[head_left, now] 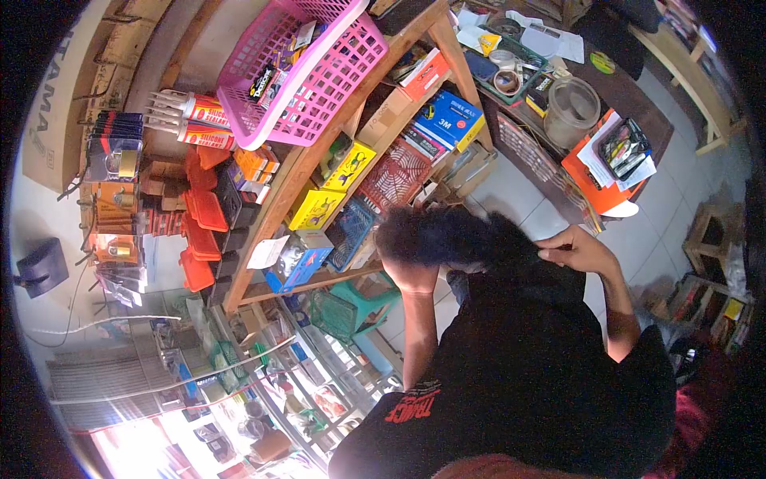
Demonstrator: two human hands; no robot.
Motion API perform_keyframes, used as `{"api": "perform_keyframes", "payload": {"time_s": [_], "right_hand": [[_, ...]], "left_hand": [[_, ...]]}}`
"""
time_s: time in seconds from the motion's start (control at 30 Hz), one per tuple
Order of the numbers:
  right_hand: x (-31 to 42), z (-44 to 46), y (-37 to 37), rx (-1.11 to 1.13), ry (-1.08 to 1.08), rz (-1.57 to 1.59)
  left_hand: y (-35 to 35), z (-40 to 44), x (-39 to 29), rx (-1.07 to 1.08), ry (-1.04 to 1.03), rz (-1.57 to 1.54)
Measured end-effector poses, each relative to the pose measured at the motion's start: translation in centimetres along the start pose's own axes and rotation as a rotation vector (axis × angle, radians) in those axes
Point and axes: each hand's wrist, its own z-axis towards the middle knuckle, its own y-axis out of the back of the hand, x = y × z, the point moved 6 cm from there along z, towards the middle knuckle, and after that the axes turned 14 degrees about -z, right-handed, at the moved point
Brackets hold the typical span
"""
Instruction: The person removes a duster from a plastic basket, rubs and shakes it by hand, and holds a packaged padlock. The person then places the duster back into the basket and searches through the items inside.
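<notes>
A dark, fluffy thing (455, 239), long and soft-edged like a duster, lies across the space in front of my black shirt (519, 383). Under its left end is my left hand (411, 274), with its fingers curled up behind the dark fluff and mostly hidden. My right hand (582, 251) is closed at the other end, thumb and forefinger pinched on its dark edge. Where the fluff meets the black cloth below is hard to make out.
A pink basket (311, 96) of small packs tops a wooden shelf (275, 219). Yellow boxes (317, 209) and a blue 3M box (449, 121) stand lower. Silicone tubes (206, 134) and hanging padlocks (122, 164) are left; a clear tub (571, 108) is right.
</notes>
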Motion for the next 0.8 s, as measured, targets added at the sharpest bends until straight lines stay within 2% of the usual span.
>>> {"api": "perform_keyframes", "payload": {"time_s": [0.13,0.23,0.3,0.4,0.43,0.5,0.57,0.6,0.67,0.7,0.8], "right_hand": [[0.5,0.0,0.0,-0.054,-0.026,0.078],[0.9,0.1,-0.2,-0.066,-0.001,0.099],[0.8,0.0,-0.5,0.007,0.017,0.066],[0.5,0.3,-0.6,-0.143,-0.042,0.131],[0.6,0.3,-0.7,-0.100,-0.016,0.104],[0.5,0.2,-0.7,-0.013,0.037,0.047],[0.2,0.3,-0.6,-0.040,-0.020,0.076],[0.1,0.3,-0.5,-0.054,-0.048,0.091],[0.3,0.4,-0.6,-0.039,-0.026,0.064],[0.4,0.4,-0.5,-0.031,-0.015,0.049],[0.3,0.3,-0.5,0.016,0.001,0.047]], "left_hand": [[-0.8,0.2,-0.6,0.057,-0.051,0.136],[-1.2,0.4,-0.1,-0.092,0.252,-0.396],[-0.8,0.3,0.5,-0.127,0.315,-0.653],[0.0,0.4,2.0,-0.168,0.408,-1.039],[0.2,0.4,2.7,-0.180,0.438,-1.171],[0.5,0.2,2.7,-0.018,0.321,-0.593],[-0.8,-0.6,2.4,0.028,0.454,-1.222],[-0.2,1.1,2.9,-0.039,0.367,-1.152],[0.7,0.0,2.1,-0.065,0.185,-0.630],[0.9,0.3,3.1,-0.127,0.309,-1.015],[-0.6,-0.7,2.5,0.060,0.403,-1.230]]}}
